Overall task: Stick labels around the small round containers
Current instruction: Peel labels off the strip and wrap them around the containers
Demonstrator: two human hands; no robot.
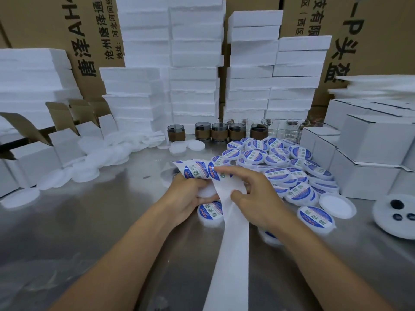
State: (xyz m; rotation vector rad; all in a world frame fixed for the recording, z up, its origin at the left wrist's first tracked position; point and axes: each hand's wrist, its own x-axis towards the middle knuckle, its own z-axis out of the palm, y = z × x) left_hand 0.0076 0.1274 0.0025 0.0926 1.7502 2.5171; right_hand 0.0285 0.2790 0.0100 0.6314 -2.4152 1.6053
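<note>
White label strip (197, 170) (blue labels facing up) is pinched by thumb and fingers of the right hand (258, 198); an unlabelled round container (207, 190) is gripped by the left hand (186, 194), near the labelled containers (280, 167).

So I'm looking at a shiny grey steel tabletop (101, 232) here. There's a heap of flat round white tubs with blue labels (278, 176) mid-right and plain white round tubs (89, 162) scattered left. Smoky glass cups in brown sleeves (219, 131) line the back, closed white cardboard boxes (368, 162) are stacked far right, open-flapped white boxes (33, 158) far left
</note>
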